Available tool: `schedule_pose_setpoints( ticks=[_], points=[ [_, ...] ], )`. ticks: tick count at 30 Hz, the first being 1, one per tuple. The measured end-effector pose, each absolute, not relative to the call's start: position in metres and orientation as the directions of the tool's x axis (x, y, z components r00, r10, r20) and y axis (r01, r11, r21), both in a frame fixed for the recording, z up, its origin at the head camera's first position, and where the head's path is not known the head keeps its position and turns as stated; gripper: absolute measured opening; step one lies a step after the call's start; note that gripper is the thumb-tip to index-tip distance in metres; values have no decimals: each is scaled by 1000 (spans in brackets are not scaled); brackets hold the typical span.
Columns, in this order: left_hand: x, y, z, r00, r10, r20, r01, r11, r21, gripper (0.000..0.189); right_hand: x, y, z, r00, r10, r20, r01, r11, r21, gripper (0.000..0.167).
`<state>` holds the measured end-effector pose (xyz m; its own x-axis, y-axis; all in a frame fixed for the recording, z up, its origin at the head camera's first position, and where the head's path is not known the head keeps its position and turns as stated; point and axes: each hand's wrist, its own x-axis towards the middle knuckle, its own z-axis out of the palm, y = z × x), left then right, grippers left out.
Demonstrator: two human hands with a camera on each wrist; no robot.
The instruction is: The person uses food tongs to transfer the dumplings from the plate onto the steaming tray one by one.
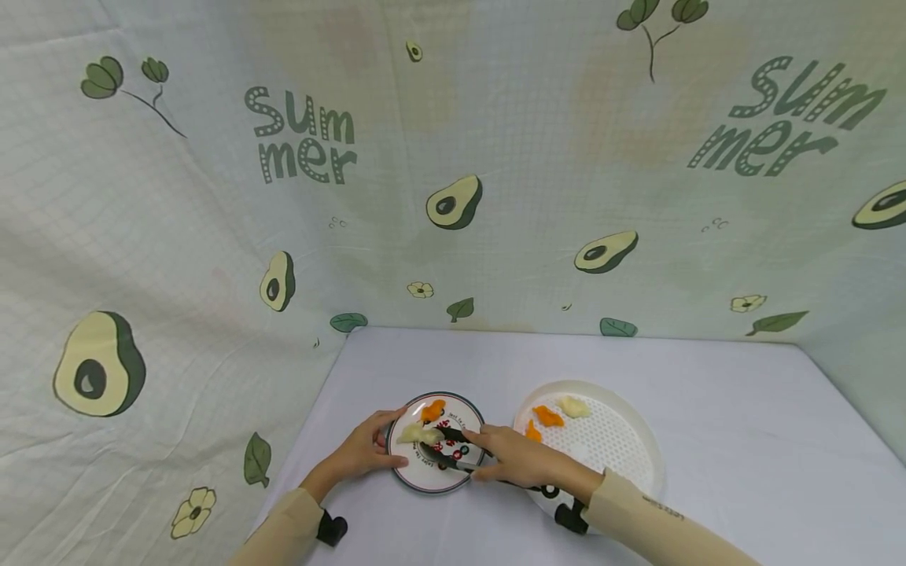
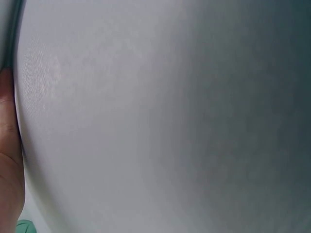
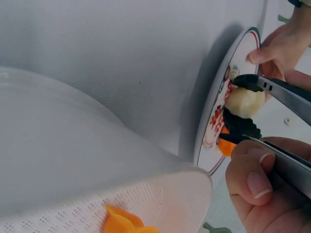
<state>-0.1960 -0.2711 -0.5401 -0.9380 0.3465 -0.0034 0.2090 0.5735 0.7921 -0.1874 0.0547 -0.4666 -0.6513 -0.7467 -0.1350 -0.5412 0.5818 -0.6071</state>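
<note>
My left hand (image 1: pixel 364 450) holds a small round plate (image 1: pixel 423 479) by its left edge, thumb over the rim. The plate is white with a dark rim line and a printed pattern. On it lie a pale dumpling-shaped piece (image 1: pixel 414 434) and an orange one (image 1: pixel 433 409). My right hand (image 1: pixel 520 457) grips a pair of metal tongs (image 3: pixel 286 97) with black tips. Those tips stand on either side of the pale piece (image 3: pixel 244 102) over the plate, close against it in the right wrist view. Only part of the left hand shows in the left wrist view.
Right of the plate, partly under my right forearm, stands a large round white tray (image 1: pixel 647 448) with a perforated bottom. Orange pieces (image 1: pixel 548 417) and a pale piece (image 1: pixel 573 406) lie in it. A white cloth covers the table (image 1: pixel 736 440); a printed curtain (image 1: pixel 524 157) hangs behind.
</note>
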Motion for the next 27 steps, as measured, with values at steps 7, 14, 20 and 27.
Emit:
schedule_pose_setpoints(
  ticks=[7, 14, 20, 27],
  points=[
    [-197, -271, -540, -937, 349, 0, 213, 572, 792, 88, -184, 58, -463, -664, -732, -150, -522, 598, -608, 67],
    [-197, -271, -542, -940, 340, -19, 198, 591, 782, 88, -181, 66, -456, -654, -748, -112, -534, 562, -632, 68],
    [-196, -272, -541, -941, 337, -39, 181, 597, 782, 89, -176, 78, -452, -665, -743, -82, -546, 557, -626, 70],
    [-197, -271, -542, -943, 332, -39, 178, 598, 781, 89, -171, 95, -441, -681, -730, -60, -540, 555, -633, 72]
  ],
)
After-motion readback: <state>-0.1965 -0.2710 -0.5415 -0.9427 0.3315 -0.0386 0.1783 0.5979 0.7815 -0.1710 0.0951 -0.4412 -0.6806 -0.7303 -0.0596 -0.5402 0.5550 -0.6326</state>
